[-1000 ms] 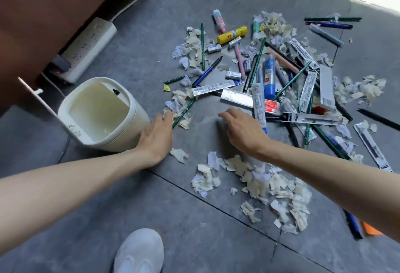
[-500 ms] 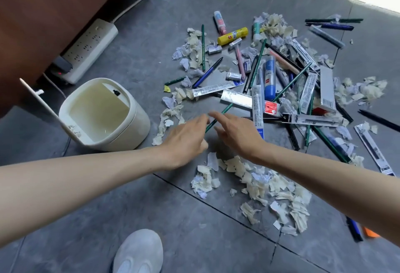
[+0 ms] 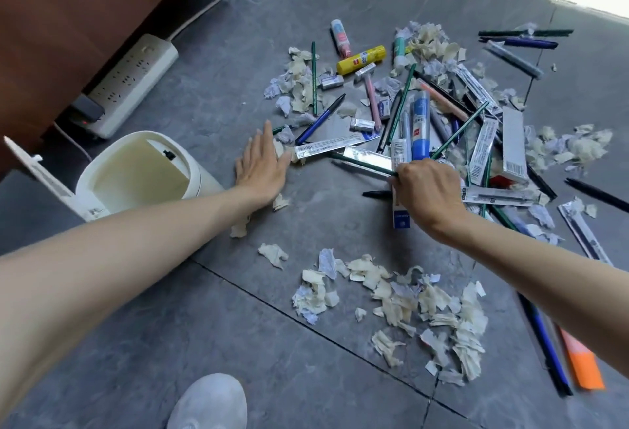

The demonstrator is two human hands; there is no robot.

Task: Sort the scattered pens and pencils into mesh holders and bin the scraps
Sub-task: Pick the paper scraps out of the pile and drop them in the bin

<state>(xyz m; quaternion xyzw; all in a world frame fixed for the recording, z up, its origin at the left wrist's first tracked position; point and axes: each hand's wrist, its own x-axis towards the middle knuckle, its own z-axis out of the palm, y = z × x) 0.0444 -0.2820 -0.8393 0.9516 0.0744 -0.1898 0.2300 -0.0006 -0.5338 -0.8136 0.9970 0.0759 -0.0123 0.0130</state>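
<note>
I see right hand (image 3: pixel 427 190) now pinching thin dark-green pencil (image 3: pixel 360 163); left hand (image 3: pixel 263 164) swung out, spread flat against torn cream paper scraps (image 3: pixel 280 202). Sorting begun, I judge.

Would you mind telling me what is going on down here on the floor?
A person is tidying pens, pencils and torn paper scraps strewn over a grey floor. Their right hand pinches a green pencil at the near edge of the heap. The left hand lies flat with straight fingers by some scraps, next to the open white bin. The bin looks nearly empty, and no mesh holder is in view.
</note>
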